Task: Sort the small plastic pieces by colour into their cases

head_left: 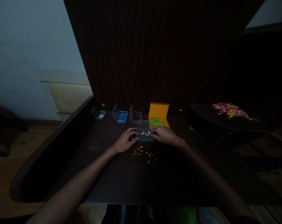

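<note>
A: Largest item?
B: Dark desk [122, 180], with tall dark back panel [159, 53] behind. Pale wall [26, 46] at left, wood floor [5, 174] below it.

A: Next in size?
B: Round side table [215, 119] to the right, well apart from the hands. Loaded with a heap of pink and yellow bits [230, 109].

A: Boxes on the desk?
B: Four along the back edge, lids raised. Orange box [158, 110] at right, filled with green bits [156, 122]. Left of it, brown-filled box [136, 116], then blue-filled box [121, 116], then small grey box [100, 114] at far left.

A: Item in hand?
B: Clear box [144, 133], placed mid-desk, just in front of the orange box. Held between both hands. Pale bits [145, 133] seen inside.

A: Left hand [125, 140]?
B: Palm down, fingers curled loosely against the left end of the clear box. Contact seen; firmness of grip not determinable.

A: Right hand [165, 135]?
B: Palm down, fingers bent at the right end of the clear box, touching it. Grip likewise not determinable.

A: Smallest items?
B: Loose yellow bits [145, 154], scattered on the desk just in front of the clear box, between the two wrists.
</note>
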